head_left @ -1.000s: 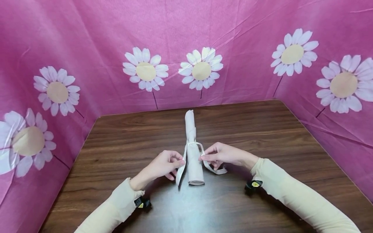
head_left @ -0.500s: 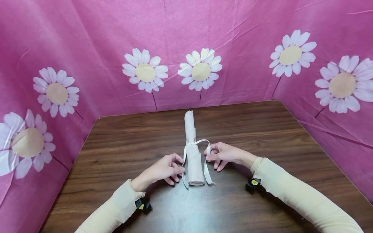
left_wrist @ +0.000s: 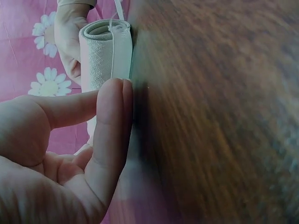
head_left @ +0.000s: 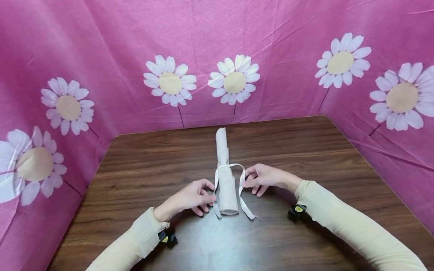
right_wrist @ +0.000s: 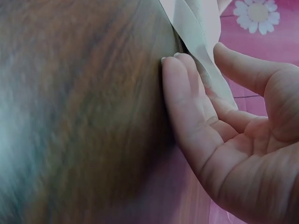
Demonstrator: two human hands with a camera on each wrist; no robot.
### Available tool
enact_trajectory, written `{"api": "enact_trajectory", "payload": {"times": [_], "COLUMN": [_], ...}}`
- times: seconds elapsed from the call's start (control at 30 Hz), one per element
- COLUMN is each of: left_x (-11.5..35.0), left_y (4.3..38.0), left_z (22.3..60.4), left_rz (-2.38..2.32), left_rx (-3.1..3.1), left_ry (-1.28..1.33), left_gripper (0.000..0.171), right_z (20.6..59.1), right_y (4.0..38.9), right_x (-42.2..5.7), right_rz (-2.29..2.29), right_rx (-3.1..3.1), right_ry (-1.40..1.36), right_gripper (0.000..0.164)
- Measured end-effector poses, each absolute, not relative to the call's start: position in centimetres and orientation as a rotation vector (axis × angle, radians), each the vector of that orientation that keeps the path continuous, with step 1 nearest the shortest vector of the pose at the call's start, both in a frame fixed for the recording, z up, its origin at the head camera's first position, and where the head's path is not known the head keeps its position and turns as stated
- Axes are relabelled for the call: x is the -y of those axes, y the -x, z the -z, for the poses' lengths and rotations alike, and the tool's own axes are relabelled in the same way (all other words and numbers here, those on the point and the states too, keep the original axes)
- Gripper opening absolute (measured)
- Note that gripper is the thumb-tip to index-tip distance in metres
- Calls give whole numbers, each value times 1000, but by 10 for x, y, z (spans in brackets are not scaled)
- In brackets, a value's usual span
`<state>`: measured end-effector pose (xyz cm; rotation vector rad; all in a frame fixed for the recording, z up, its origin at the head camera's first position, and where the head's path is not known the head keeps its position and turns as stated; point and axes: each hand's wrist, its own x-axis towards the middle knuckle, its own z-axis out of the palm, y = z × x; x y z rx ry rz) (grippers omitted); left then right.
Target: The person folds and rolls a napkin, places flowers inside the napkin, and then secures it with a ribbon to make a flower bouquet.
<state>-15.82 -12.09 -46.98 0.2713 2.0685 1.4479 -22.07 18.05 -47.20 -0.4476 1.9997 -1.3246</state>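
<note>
A cream cloth roll (head_left: 227, 188) lies lengthwise on the table, with a flat tie ribbon (head_left: 242, 177) round its narrower middle. The ribbon's two tails come down either side of the roll towards the near edge. My left hand (head_left: 193, 196) is beside the left tail, thumb and forefinger apart in the head view. In the left wrist view, my fingers (left_wrist: 112, 121) hide part of that tail. On the other side, my right hand (head_left: 266, 178) is next to the right tail. The right wrist view has the ribbon (right_wrist: 198, 51) passing between thumb and fingers, without a visible pinch.
The dark wood-grain table (head_left: 152, 158) extends round the roll. Pink cloth with white daisies (head_left: 234, 82) hangs behind and at both sides. A small black device (head_left: 167, 237) sits at each wrist.
Both hands have loosened from the ribbon tails. The right hand has moved slightly right, and its tail now hangs wider and straighter towards the near edge. The left tail has straightened beside the roll.
</note>
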Motion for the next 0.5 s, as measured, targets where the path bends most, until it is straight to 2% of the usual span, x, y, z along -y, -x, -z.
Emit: {"api": "enact_trajectory", "payload": {"times": [0.27,0.5], "left_x": [126,138], "left_y": [165,172], "left_z": [460,447], "left_rz": [-1413,-1378], "left_rx": [-2080,-2159], "left_ry": [-299,-478], "left_gripper": [36,40], "right_z": [461,441], "right_y": [226,232], "right_x": [-192,-208], "right_rz": [1292,1188], "right_rx": [-2049,-2208], "right_ry": [438,590], "right_gripper": [38,37]}}
